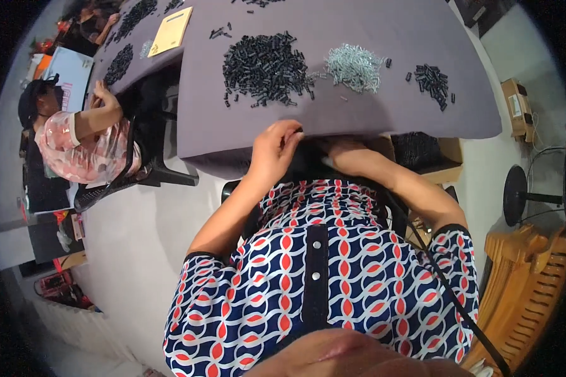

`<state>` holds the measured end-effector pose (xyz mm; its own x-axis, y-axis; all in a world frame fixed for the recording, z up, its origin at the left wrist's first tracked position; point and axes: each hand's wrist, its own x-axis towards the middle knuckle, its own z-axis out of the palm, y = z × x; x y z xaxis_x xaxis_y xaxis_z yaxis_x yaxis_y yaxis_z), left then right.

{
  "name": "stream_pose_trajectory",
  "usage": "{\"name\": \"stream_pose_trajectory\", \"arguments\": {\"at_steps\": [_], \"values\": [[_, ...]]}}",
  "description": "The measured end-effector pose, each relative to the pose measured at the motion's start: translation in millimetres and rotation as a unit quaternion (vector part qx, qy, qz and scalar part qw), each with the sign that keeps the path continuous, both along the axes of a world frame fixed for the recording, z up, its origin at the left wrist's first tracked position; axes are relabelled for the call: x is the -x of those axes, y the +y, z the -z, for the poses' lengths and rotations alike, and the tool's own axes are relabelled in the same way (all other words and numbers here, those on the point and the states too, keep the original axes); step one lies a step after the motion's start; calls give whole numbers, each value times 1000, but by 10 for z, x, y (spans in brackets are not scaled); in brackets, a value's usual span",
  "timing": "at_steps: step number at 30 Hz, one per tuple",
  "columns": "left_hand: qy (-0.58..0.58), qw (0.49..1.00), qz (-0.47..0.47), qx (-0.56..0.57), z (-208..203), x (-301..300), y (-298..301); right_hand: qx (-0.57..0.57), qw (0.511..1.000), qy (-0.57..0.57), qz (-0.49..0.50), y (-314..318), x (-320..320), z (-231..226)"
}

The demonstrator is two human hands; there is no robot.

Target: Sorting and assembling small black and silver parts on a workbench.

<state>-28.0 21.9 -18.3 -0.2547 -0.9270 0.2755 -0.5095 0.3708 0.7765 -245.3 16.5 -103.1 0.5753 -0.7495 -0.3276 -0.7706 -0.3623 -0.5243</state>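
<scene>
Where the near edge of the grey cloth-covered surface (383, 119) drops away, the left hand (275, 151) rests with its fingers curled together over the hem, pinching the fabric at the rim. The right hand (346, 152) lies just beside it, below the edge and partly in shadow, so I cannot tell whether its fingers are spread or closed; it seems to touch the underside of the cloth.

Just beyond the hands, on the surface, sits a large heap of small black cylindrical parts (265, 68). To its right, nearly touching, is a smaller heap of silvery metal parts (354, 66), and further right, apart from both, a little cluster of black parts (432, 80). A few stray black pieces (220, 31) lie near the far left of the cloth.

Under the surface on the right stands an open cardboard box (449, 164) filled with dark parts. Further right a black fan base (516, 195) stands on the floor, with a wooden chair (527, 276) near it.

On the left a neighbouring surface (107, 63) carries more dark heaps and a yellow booklet (170, 30). Another person in a pink patterned top (85, 157) sits there, one hand (105, 95) raised to that surface's edge.
</scene>
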Motion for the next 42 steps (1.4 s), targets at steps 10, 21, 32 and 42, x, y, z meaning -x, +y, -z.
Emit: {"name": "stream_pose_trajectory", "arguments": {"at_steps": [10, 21, 32, 42], "values": [[-5, 1000, -1, -10, 11, -55, 1, 202, 964, -110, 136, -196, -91, 549], [9, 1000, 11, -13, 30, -60, -2, 158, 983, -67, 57, -116, -241, 1069], [-6, 1000, 9, -15, 18, -75, 4, 39, 986, -132, 91, -71, -176, 451], [42, 997, -5, -65, 19, -116, -16, 83, 991, -71, 74, -54, -116, 290]]}}
